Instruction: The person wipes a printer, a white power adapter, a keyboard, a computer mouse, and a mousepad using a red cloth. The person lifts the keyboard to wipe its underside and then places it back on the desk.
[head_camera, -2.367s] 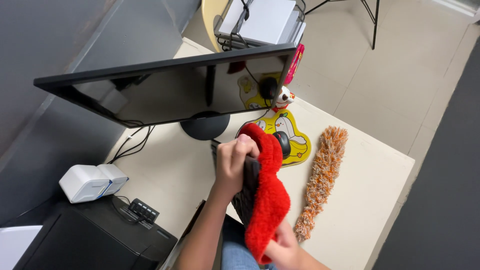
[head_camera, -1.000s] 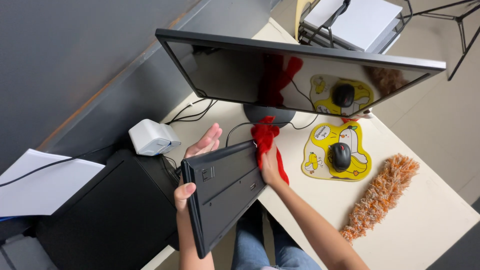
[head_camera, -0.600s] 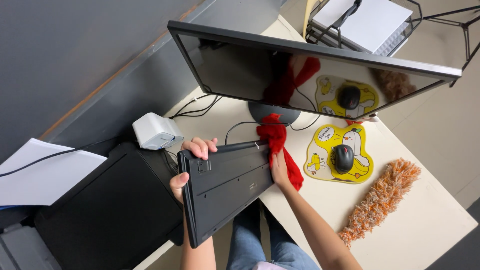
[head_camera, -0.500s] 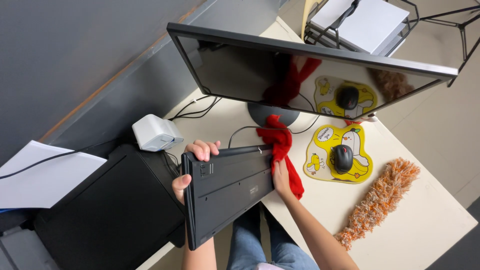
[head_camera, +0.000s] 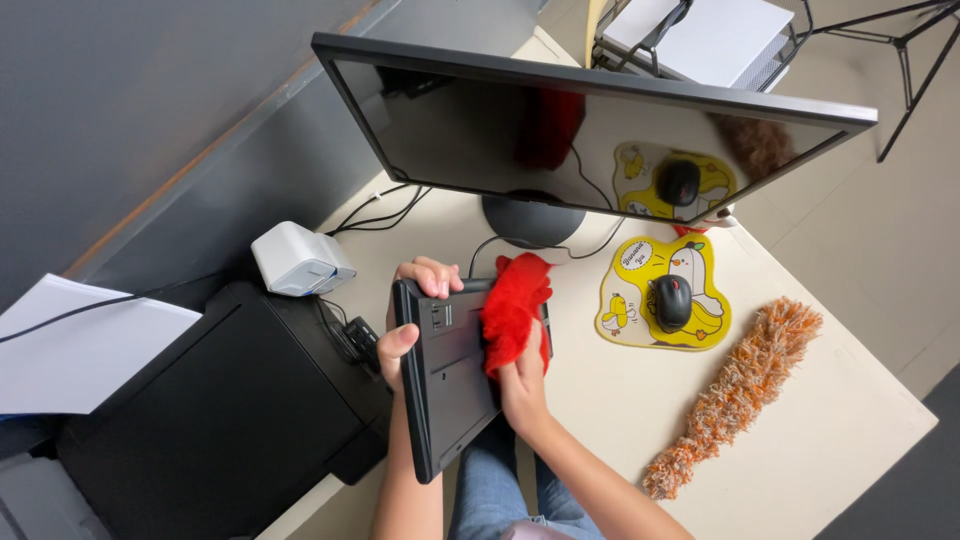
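Note:
My left hand (head_camera: 408, 320) grips the upper corner of a black keyboard (head_camera: 447, 385), held tilted above the desk edge with its underside facing me. My right hand (head_camera: 522, 378) presses a fluffy red cloth (head_camera: 513, 305) against that underside, near the keyboard's upper right part. A thin cable runs from the keyboard toward the stand of the black monitor (head_camera: 560, 130).
A yellow cartoon mouse pad (head_camera: 625, 300) carries a black mouse (head_camera: 668, 300). An orange and grey duster (head_camera: 740, 395) lies on the beige desk (head_camera: 820, 440). A white box (head_camera: 295, 262), a black printer (head_camera: 210, 420), paper and a wire tray with paper (head_camera: 705, 35) surround it.
The keyboard has turned more upright and nearer to me. My right hand with the red cloth has slid from the keyboard's far edge onto its underside.

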